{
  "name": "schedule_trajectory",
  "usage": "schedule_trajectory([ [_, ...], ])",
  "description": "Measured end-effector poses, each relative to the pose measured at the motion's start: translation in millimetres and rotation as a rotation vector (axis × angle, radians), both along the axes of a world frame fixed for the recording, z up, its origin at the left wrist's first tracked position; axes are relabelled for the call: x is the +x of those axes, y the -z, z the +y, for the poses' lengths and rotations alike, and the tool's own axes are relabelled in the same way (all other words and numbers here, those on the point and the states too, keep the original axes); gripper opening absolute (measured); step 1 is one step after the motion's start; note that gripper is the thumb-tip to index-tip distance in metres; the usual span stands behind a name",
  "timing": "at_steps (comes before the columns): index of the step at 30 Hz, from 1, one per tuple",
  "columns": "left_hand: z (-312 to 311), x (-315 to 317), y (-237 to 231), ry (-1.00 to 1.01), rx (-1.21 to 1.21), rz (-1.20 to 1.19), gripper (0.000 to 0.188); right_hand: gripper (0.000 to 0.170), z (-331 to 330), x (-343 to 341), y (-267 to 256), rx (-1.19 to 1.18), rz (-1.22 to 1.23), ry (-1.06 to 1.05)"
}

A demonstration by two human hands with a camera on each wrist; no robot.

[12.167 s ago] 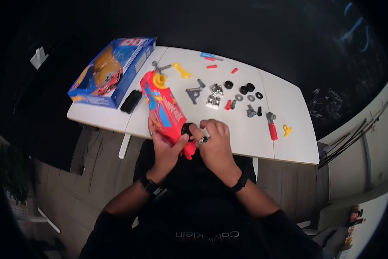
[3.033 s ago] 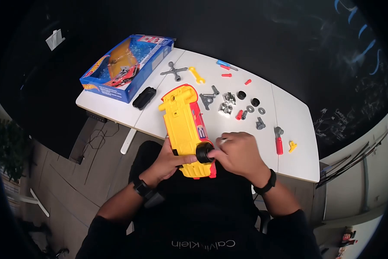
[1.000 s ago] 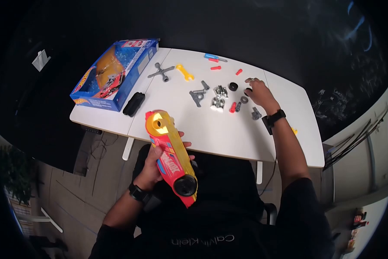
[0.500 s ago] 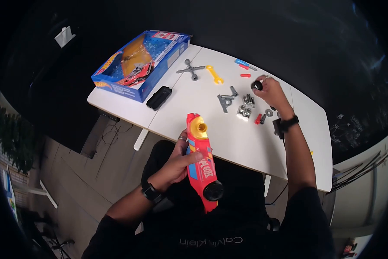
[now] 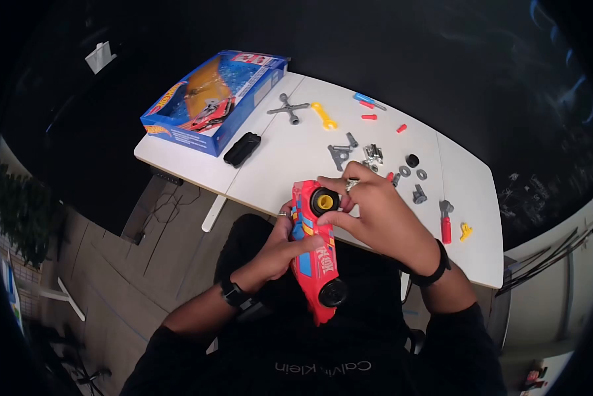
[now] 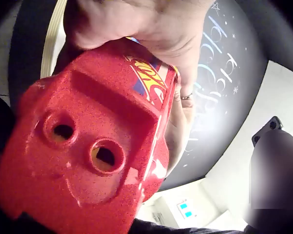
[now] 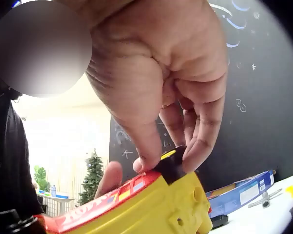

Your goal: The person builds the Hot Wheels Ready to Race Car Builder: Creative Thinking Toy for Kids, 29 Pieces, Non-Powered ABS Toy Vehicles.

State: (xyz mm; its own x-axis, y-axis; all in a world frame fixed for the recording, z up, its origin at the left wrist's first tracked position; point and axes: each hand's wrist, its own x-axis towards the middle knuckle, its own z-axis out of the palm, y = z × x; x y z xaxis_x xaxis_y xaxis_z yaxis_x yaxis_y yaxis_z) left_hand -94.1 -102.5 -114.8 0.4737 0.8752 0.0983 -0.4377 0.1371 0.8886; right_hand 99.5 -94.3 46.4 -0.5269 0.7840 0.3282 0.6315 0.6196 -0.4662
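My left hand (image 5: 274,256) grips a red toy car (image 5: 317,261) by its middle, over my lap at the table's front edge. The left wrist view shows one red end of its body with two round holes. With thumb and fingers, my right hand (image 5: 385,214) pinches a black tyre (image 7: 173,168) at the car's far end. From the head view the tyre circles the yellow hub (image 5: 325,202) on the car's side. A black wheel (image 5: 331,292) sits at the near end. The yellow underside (image 7: 146,214) faces the right wrist camera.
On the white table (image 5: 270,178) stand a blue box (image 5: 237,112) and a black tray (image 5: 242,150). Farther right lie a grey cross wrench (image 5: 288,109), a yellow wrench (image 5: 324,117), a blue screwdriver (image 5: 363,99), another tyre (image 5: 412,160), grey rings (image 5: 422,175) and a red-handled tool (image 5: 447,230).
My right hand picked a tyre up from the table and brought it to the car's far hub, which was bare. Earlier, both hands were at the near wheel. My left hand keeps holding the car.
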Motion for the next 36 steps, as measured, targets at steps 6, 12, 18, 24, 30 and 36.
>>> schedule_trajectory([
  [6,0.0,-4.7,0.9,0.126,-0.213,-0.068,0.082,0.055,-13.8,-4.6,38.2,-0.032,0.032,0.023],
  [12,11.3,-13.3,20.3,0.148,-0.266,-0.058,0.067,0.054,-14.2,23.1,43.2,-0.038,-0.028,0.068],
  [18,8.5,-10.6,16.2,0.068,-0.243,0.03,0.087,0.019,71.0,169.7,66.2,0.029,-0.356,0.707],
  [24,10.8,-5.2,23.3,0.086,-0.315,0.069,0.088,0.022,135.1,232.3,114.7,-0.05,-0.409,0.518],
  [30,11.9,-7.0,27.7,0.061,-0.243,0.05,0.074,0.01,175.9,248.6,155.8,0.059,-0.689,0.489],
  [36,11.9,-5.4,13.4,0.04,-0.252,0.058,0.073,0.013,111.3,153.0,51.6,-0.049,-0.097,0.377],
])
